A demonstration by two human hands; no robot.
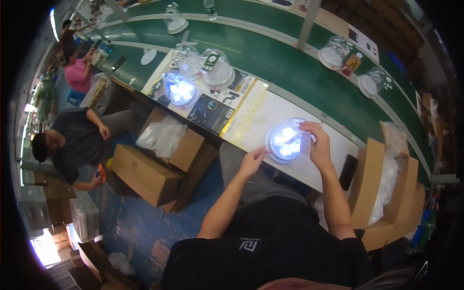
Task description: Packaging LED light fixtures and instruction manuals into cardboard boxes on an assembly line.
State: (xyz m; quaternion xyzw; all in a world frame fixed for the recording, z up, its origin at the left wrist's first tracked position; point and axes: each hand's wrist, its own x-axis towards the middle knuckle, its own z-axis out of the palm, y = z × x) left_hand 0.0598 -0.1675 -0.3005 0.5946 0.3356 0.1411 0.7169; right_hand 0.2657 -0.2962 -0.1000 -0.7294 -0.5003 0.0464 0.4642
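Observation:
A lit lamp with a clear dome and a round white base [285, 141] lies on the white worktop in front of me, glowing bluish white. My left hand [252, 162] has its thumb and fingers pinched at the near left rim of the base. From the right, my right hand [317, 141] curls its fingers over the upper right side of the dome. A pale, see-through strip or sheet shows across the dome beside those fingers; glare hides what it is. Left of these, another lit dome lamp [181, 92] stands on printed cardboard.
Unlit domes [217, 72] stand behind the lit one. More domes [333, 52] and a drink bottle [352, 64] are across the green conveyor [270, 63]. A dark phone [348, 172] and open carton [369, 179] are at right. Left, a seated co-worker [79, 140] holds something orange beside boxes [145, 174].

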